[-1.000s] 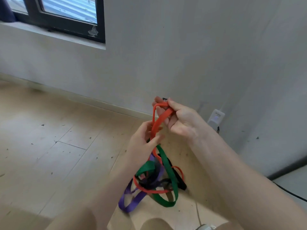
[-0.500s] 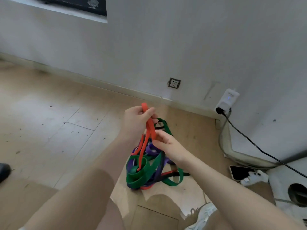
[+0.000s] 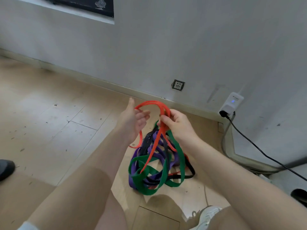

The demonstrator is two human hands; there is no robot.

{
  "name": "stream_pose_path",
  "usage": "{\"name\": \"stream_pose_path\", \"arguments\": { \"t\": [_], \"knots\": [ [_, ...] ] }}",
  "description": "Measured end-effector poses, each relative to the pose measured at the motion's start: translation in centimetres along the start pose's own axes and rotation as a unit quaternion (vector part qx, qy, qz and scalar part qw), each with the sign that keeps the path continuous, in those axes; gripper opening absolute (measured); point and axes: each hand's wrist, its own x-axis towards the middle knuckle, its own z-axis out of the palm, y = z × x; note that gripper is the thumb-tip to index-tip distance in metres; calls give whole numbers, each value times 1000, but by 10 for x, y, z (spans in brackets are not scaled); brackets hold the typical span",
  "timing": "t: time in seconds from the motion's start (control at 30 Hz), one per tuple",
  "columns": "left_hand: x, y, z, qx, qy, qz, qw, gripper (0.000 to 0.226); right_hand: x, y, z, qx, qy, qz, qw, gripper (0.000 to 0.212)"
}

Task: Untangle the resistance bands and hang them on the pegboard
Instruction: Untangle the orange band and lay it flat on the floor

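A pale wood-plank floor [image 3: 49, 117] meets a grey wall [image 3: 166, 47] along a low skirting board, with the dark lower corner of a window [image 3: 86, 4] at the top. At the far left edge lies a dark shoe [image 3: 5, 168]. The left hand [image 3: 132, 122] is raised palm up, fingers loosely bent, with the top loop of the red resistance band [image 3: 152, 103] hooked over them. The right hand [image 3: 176, 125] pinches that same red band between thumb and fingers. Below both hands the red band runs down into a knot of green band [image 3: 180, 156], purple band [image 3: 157, 150] and black band [image 3: 191, 170], heaped on the floor. On the wall sit a socket [image 3: 178, 85] and, further right, a white plug-in adapter [image 3: 231, 103] with a black cable [image 3: 265, 155].
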Motion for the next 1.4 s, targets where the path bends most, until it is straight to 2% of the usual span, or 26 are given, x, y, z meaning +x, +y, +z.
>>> {"name": "stream_pose_path", "arguments": {
  "t": [0.07, 0.13, 0.23, 0.33, 0.43, 0.57, 0.67, 0.73, 0.8, 0.9, 0.97, 1.0, 1.1, 1.3, 1.4],
  "knots": [
    [-13, -9, 7, 86, -58, -12, 995, 50, 8, -22, -2, 36, 13, 14, 999, 12],
    [-24, -15, 13, 117, -94, 23, 988, 43, 16, -44, -1, 83, 7, 42, 996, 14],
    [-32, -11, 14, 120, -115, 148, 975, 40, 25, -76, -1, 156, 5, 76, 985, 19],
    [-35, -7, 9, 134, -131, 280, 941, 21, 33, -108, -1, 273, 14, 100, 957, 18],
    [-38, -7, 9, 179, -139, 350, 909, 39, 40, -131, -4, 402, 31, 88, 911, 20],
    [-37, -17, 15, 230, -77, 359, 901, 39, 42, -117, 4, 460, 39, 133, 877, 21],
    [-30, -25, 17, 301, -22, 354, 885, 29, 43, -97, 9, 459, 58, 166, 871, 21],
    [-29, -28, 19, 291, -20, 345, 892, 22, 43, -87, 4, 469, 73, 158, 866, 22],
    [-28, -28, 21, 286, -28, 334, 898, 21, 43, -75, -2, 427, 52, 135, 893, 28],
    [-24, -28, 20, 296, -27, 301, 906, 20, 37, -35, -8, 232, 10, 140, 963, 56],
    [-24, -24, 21, 244, -24, 262, 934, 22, 24, -1, -10, 76, -20, 97, 992, 49],
    [-24, -22, 21, 210, -22, 239, 948, 24, 16, 15, -10, 34, -49, 85, 995, 43],
    [-24, -16, 22, 178, -25, 213, 960, 28, -4, 48, -10, 68, -145, 99, 982, 37],
    [-13, -12, 18, 106, 30, 158, 981, 24, -14, 49, -10, -55, -233, 79, 968, 25],
    [-5, -9, 14, 22, 51, 117, 992, 22, -12, 36, -10, -135, -202, 47, 969, 18]
  ]
}}
